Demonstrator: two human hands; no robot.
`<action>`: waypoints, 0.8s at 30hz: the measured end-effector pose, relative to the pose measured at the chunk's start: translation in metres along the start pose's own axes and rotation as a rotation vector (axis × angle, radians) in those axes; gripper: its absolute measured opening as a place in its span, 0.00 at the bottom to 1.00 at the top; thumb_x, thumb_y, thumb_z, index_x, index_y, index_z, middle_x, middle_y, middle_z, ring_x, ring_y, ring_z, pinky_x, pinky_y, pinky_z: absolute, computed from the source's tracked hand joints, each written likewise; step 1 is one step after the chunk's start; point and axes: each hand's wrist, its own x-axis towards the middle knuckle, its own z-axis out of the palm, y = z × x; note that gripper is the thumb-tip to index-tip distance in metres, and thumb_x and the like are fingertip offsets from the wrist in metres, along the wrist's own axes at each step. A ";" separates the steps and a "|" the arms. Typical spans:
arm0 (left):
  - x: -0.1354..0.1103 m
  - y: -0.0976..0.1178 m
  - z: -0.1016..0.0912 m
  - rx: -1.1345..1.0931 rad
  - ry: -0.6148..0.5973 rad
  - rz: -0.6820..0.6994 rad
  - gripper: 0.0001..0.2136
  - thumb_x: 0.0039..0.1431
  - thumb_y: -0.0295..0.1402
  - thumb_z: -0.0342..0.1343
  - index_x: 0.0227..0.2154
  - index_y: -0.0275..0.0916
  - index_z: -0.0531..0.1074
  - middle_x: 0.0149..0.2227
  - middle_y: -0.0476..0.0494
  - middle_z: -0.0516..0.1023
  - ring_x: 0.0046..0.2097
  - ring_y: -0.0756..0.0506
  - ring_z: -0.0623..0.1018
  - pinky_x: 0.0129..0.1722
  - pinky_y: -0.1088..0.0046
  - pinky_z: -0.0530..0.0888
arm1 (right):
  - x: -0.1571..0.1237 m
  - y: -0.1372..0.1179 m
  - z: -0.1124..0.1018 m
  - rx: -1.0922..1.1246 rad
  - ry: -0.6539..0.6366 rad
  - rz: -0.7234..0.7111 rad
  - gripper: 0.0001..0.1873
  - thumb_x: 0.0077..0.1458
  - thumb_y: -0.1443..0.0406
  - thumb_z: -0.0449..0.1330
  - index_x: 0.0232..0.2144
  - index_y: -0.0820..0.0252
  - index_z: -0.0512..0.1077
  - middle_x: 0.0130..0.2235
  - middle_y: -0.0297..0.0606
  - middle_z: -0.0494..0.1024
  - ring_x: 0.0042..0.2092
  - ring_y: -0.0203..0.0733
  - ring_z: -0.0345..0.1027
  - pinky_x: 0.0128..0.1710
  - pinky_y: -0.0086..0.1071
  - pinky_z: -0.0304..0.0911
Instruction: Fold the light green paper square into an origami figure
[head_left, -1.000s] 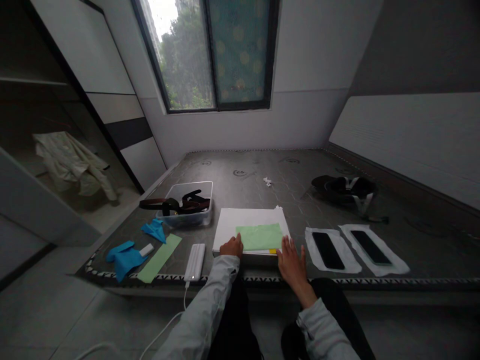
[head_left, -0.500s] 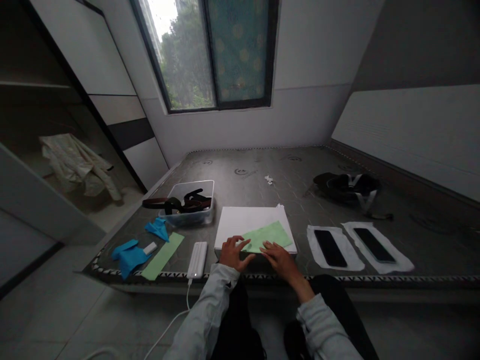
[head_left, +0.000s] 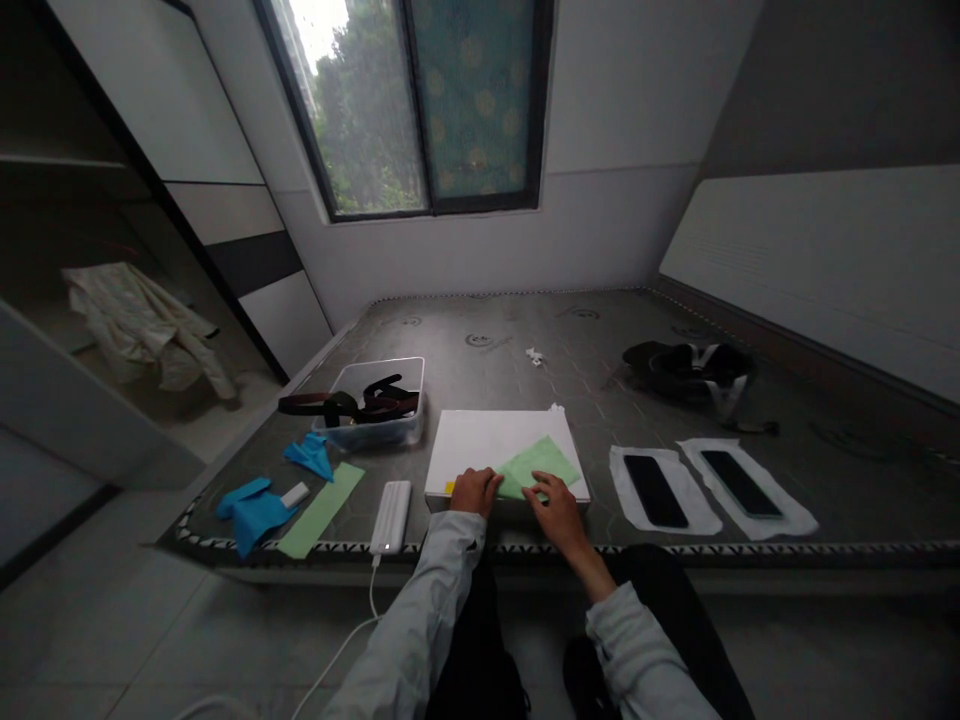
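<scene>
A folded sheet of light green paper [head_left: 541, 463] lies slantwise on a white box [head_left: 487, 432] in front of me. My left hand [head_left: 478, 490] is closed, its fingertips pinching the left end of the paper at the box's front edge. On the paper's near edge, my right hand [head_left: 556, 507] has its fingers curled, with thumb and index gripping it near the middle. A small yellow patch [head_left: 450, 488] shows on the box beside my left hand. The undersides of the fingertips are hidden.
Left of the box are a white power bank [head_left: 391, 517] with a cable, a green paper strip [head_left: 322, 510], blue folded paper [head_left: 259, 515], and a clear plastic bin [head_left: 409, 432] with belts. To the right lie two phones [head_left: 656, 490] on white cloths and a dark cap [head_left: 667, 368].
My left hand has drawn its spread fingers together at the paper's left end. The paper's left part has been folded in, and the yellow patch has come into view. The right-hand fingers have curled more.
</scene>
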 end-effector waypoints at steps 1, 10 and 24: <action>0.003 0.002 0.001 0.007 -0.004 -0.032 0.15 0.64 0.43 0.42 0.35 0.45 0.74 0.36 0.45 0.78 0.42 0.45 0.74 0.40 0.72 0.64 | 0.001 0.000 0.002 -0.025 0.029 0.003 0.11 0.55 0.62 0.56 0.25 0.58 0.74 0.44 0.44 0.75 0.49 0.47 0.66 0.51 0.43 0.62; 0.014 0.012 0.001 -0.009 0.037 -0.119 0.14 0.62 0.45 0.45 0.35 0.44 0.72 0.36 0.48 0.78 0.41 0.46 0.75 0.38 0.73 0.64 | 0.009 0.008 0.008 -0.097 0.059 0.024 0.13 0.59 0.63 0.51 0.28 0.59 0.72 0.45 0.46 0.71 0.50 0.47 0.63 0.53 0.41 0.60; 0.022 0.023 -0.008 -0.021 -0.004 -0.187 0.12 0.59 0.47 0.49 0.34 0.46 0.71 0.37 0.50 0.75 0.39 0.48 0.74 0.30 0.75 0.64 | 0.007 0.003 0.017 -0.276 0.003 -0.019 0.06 0.54 0.70 0.51 0.29 0.60 0.68 0.49 0.49 0.68 0.51 0.50 0.60 0.51 0.43 0.58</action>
